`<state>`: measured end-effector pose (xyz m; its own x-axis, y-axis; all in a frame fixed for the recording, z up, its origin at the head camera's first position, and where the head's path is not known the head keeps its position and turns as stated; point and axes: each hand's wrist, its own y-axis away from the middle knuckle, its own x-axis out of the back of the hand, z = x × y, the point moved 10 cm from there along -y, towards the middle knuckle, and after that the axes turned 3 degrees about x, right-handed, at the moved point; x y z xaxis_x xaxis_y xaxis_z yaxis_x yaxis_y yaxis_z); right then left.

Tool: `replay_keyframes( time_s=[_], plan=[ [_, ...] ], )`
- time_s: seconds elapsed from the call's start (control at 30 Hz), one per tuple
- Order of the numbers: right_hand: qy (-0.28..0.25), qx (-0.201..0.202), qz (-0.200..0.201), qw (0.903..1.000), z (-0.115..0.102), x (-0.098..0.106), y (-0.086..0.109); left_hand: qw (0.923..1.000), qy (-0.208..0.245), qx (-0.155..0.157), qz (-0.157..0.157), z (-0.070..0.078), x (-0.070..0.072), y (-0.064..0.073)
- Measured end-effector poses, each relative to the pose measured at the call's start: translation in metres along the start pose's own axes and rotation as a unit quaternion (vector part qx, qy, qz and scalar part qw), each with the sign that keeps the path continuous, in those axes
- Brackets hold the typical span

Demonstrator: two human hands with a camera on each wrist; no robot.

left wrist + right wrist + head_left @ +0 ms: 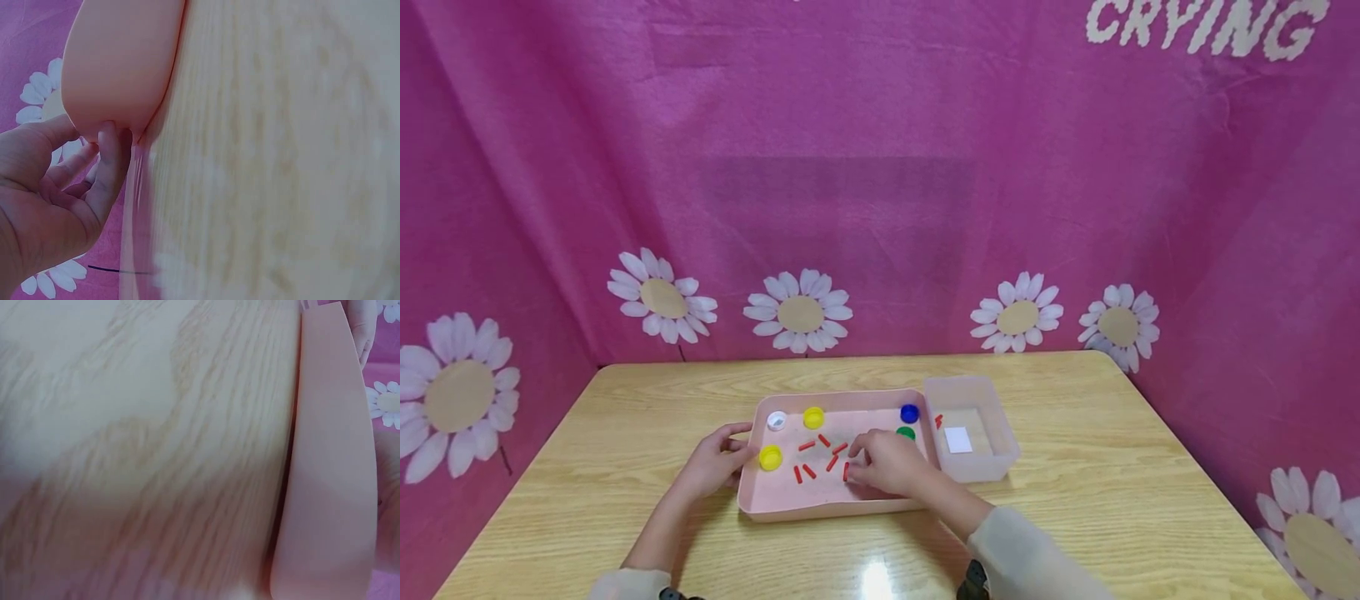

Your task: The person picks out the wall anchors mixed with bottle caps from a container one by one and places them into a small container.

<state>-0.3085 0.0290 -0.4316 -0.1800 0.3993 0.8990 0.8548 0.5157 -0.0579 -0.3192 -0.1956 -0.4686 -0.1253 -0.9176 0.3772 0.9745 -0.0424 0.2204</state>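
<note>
Head view: red stick (pixel 846 472) inside pink tray (pixel 805 511), at right hand's (pixel 887 461) fingertips; whether grip pinches it, cannot tell. Loose sticks (pixel 808 472), yellow cap (pixel 813 417) nearby. Left hand (pixel 713 461) grips tray's left end. Box (pixel 1002 417) alongside, on tabletop (pixel 1075 500). Step, probably: picking up stick. Next move likely calls for firm pinch, lift.
</note>
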Motion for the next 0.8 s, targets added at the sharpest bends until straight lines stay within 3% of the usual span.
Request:
replay_keyframes(
  time_s=[0.8],
  plan=[
    [0.011,-0.008,-0.009,0.9999,-0.001,-0.013,-0.009,1.0000,-0.004,0.004,-0.003,0.002,-0.001,0.002]
  ],
)
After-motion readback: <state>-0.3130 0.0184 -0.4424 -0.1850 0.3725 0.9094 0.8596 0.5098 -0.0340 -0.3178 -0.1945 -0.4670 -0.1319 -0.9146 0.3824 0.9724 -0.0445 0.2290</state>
